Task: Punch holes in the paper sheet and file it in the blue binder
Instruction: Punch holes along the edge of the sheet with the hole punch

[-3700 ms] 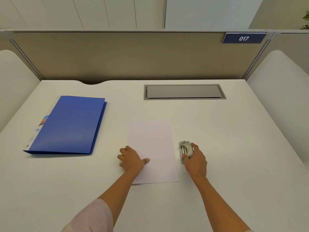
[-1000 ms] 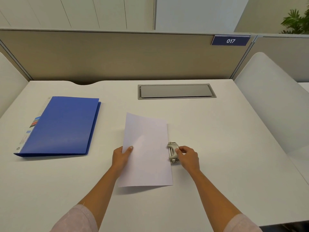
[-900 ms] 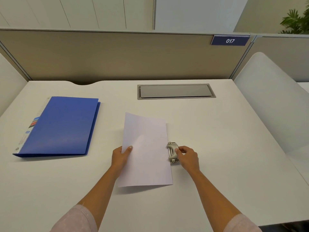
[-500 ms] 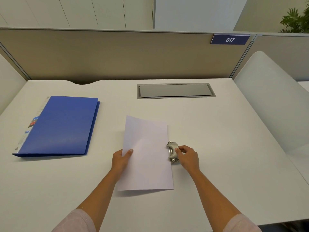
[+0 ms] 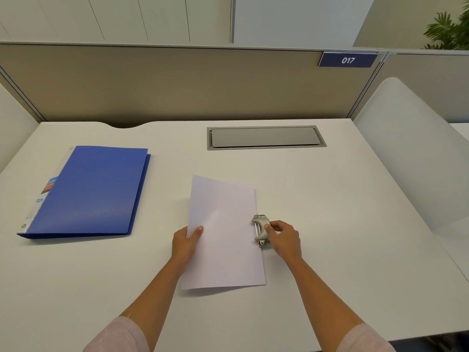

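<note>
A white paper sheet [image 5: 224, 235] lies lengthwise in the middle of the white desk [image 5: 342, 212], its left side lifted a little. My left hand [image 5: 185, 241] grips the sheet's left edge, thumb on top. A small grey hole punch [image 5: 261, 230] sits at the sheet's right edge, with the paper's edge in its slot. My right hand [image 5: 284, 238] holds the punch from the right, thumb on its lever. The blue binder [image 5: 88, 190] lies shut at the desk's left, apart from both hands.
A grey cable hatch [image 5: 265, 137] is set into the desk behind the sheet. A beige partition [image 5: 177, 82] with a "017" sign [image 5: 347, 60] closes the back. White side panels stand left and right; a plant shows at the top right.
Since 3.7 s ago my left hand lifted the sheet's left edge and the punch came onto its right edge. Over the last second the sheet slid slightly toward me.
</note>
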A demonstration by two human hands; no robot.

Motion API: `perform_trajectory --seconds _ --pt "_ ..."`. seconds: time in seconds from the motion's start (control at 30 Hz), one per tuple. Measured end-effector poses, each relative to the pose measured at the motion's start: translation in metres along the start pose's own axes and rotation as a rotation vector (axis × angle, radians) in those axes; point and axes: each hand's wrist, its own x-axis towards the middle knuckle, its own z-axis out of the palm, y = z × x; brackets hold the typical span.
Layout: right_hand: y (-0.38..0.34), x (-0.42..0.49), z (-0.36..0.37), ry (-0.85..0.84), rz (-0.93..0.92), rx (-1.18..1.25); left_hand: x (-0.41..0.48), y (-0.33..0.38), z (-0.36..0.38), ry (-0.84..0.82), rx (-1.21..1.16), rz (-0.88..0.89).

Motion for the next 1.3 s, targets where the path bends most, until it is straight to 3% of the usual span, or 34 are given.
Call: perform_trajectory --seconds 1.3 --pt "-0.0054 0.0019 -0.0043 -0.060 0.013 0.067 0.0055 0.0008 0.0013 -0.048 0.045 0.007"
